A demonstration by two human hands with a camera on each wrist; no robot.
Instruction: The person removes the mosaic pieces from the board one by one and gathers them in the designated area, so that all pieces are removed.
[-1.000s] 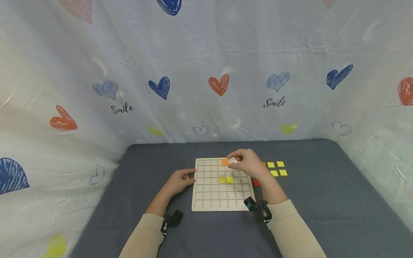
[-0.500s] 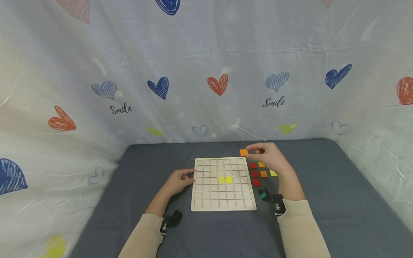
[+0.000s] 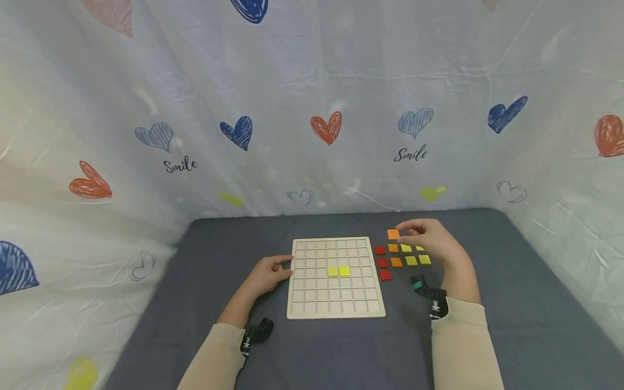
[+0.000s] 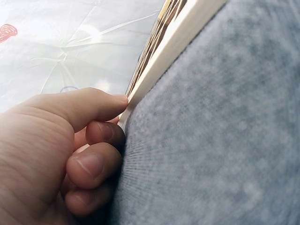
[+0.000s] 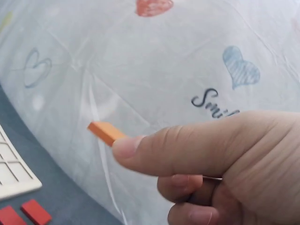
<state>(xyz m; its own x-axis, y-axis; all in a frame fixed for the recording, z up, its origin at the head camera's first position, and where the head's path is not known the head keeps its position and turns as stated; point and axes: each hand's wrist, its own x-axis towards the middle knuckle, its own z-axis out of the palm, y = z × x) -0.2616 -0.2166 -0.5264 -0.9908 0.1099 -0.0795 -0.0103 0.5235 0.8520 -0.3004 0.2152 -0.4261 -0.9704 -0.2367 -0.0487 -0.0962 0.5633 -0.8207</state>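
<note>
My right hand pinches a small square orange tile between thumb and fingers. It is just beyond the loose tiles right of the board; in the right wrist view the held tile sticks out past the thumb, seen almost edge-on. A pale wooden grid board lies flat on the table with two yellow tiles side by side near its middle. My left hand touches the board's left edge with thumb and index finger set apart. The left wrist view shows the thumb against the board's side, other fingers curled below.
Right of the board lie three red tiles in a column, two orange tiles and several yellow tiles, one partly behind the right hand. A dark grey cloth covers the table. A heart-print curtain hangs behind.
My right hand has carried the orange tile from above the board's far edge rightward, to beyond the loose tiles. My left hand stays at the board's left edge.
</note>
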